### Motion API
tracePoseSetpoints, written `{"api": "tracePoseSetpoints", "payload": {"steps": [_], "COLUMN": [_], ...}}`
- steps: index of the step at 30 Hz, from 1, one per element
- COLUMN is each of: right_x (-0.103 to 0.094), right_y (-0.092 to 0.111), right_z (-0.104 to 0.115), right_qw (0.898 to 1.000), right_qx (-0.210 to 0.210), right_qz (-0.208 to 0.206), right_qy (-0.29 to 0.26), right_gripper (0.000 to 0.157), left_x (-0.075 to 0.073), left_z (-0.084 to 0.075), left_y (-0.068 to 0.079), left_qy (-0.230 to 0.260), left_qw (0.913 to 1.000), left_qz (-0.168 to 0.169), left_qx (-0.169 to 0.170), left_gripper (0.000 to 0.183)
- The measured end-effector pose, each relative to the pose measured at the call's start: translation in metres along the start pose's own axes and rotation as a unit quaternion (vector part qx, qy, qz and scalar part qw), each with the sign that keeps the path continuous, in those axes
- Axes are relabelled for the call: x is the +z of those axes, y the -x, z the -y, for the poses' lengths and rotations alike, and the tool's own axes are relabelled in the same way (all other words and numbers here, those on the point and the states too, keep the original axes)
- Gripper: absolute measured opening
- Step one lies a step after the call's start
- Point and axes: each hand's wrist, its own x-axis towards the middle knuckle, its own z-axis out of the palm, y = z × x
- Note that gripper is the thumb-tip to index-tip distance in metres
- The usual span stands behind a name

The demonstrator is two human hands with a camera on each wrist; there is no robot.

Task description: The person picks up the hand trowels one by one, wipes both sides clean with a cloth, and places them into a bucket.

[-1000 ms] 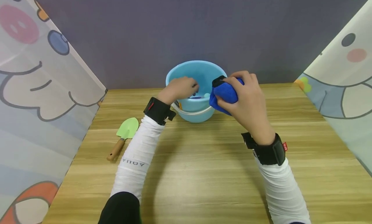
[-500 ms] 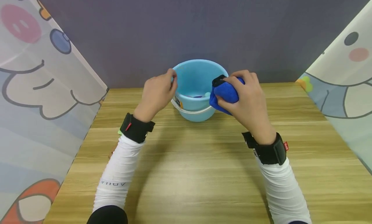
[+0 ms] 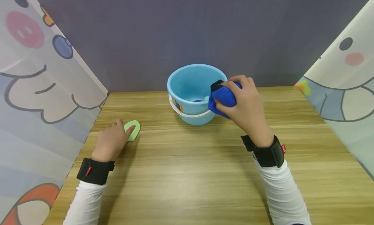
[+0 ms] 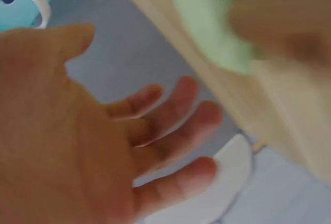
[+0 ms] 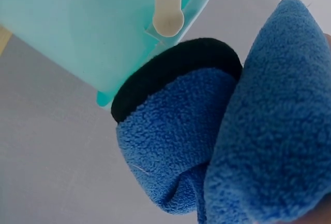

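My right hand [image 3: 246, 109] grips a bunched blue plush cloth [image 3: 224, 96] with a black band, held at the right side of the light blue bucket's [image 3: 195, 119] rim. The right wrist view shows the cloth [image 5: 176, 131] folded over, overlapping the bucket [image 5: 77, 38]. On the left of the table, my left hand [image 3: 109, 139] hovers over a garden trowel; its light green blade [image 3: 135, 131] shows beside the thumb, while the hand hides the handle. In the left wrist view the left hand [image 4: 77, 125] has its fingers spread and loosely bent, with the blurred green blade [image 4: 209, 27] beyond.
Inside the bucket lie a purple item [image 3: 197, 100] and a small mint-coloured piece [image 3: 206, 98]. Its white handle [image 3: 190, 115] hangs down in front. The wooden table [image 3: 190, 173] meets a dark grey wall [image 3: 187, 30] behind, with cartoon-printed panels [image 3: 26, 98] at either side.
My left hand has come out of the bucket and moved left and nearer, to over the trowel. The right hand keeps holding the blue cloth in nearly the same place.
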Motion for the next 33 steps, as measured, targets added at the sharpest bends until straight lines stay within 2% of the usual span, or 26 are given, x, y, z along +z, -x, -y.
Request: {"api": "tracePoseSetpoints", "payload": {"steps": [3,8,15,17,20,23,25,29,30,31,33], "right_x": [0.002,0.003,0.003,0.004,0.004,0.004,0.003,0.001,0.001,0.0,0.0], "right_y": [0.0,-0.001,-0.003,-0.003,-0.003,-0.003,-0.003,-0.003,-0.003,-0.003,-0.003], "right_z": [0.0,-0.001,0.0,0.0,0.001,0.001,0.001,0.002,0.002,0.002,0.0], "right_qw": [1.0,1.0,1.0,1.0,1.0,1.0,1.0,0.999,0.999,0.999,0.999], "right_qx": [-0.001,0.0,-0.002,-0.001,0.006,0.015,0.019,0.024,0.026,0.028,0.032], "right_qz": [0.004,0.001,-0.001,-0.002,-0.003,-0.011,-0.017,-0.025,-0.025,-0.025,-0.025], "right_qy": [-0.002,-0.006,-0.01,-0.009,-0.011,-0.015,-0.017,-0.019,-0.019,-0.021,-0.021], "right_gripper": [0.047,0.047,0.047,0.047,0.047,0.046,0.046,0.046,0.046,0.046,0.046], "left_x": [0.013,0.03,0.042,0.046,0.049,0.047,0.041,0.02,0.014,0.008,-0.005], "left_z": [0.008,0.01,0.01,0.011,0.012,0.01,0.007,-0.004,-0.008,-0.012,-0.022], "left_y": [0.011,0.019,0.016,0.016,0.018,0.019,0.017,0.008,0.005,0.002,-0.004], "left_qy": [0.001,-0.019,-0.023,-0.024,-0.027,-0.029,-0.034,-0.06,-0.068,-0.066,-0.05], "left_qw": [0.9993,0.9995,0.9991,0.9994,0.9994,0.9945,0.9855,0.9572,0.9509,0.9489,0.9493], "left_qz": [0.035,0.024,0.033,0.023,-0.019,-0.098,-0.162,-0.275,-0.294,-0.301,-0.304], "left_qx": [-0.011,0.005,0.013,0.013,0.011,0.023,0.039,0.066,0.07,0.069,0.064], "left_gripper": [0.064,0.056,0.039,0.037,0.034,0.032,0.031,0.027,0.027,0.027,0.029]}}
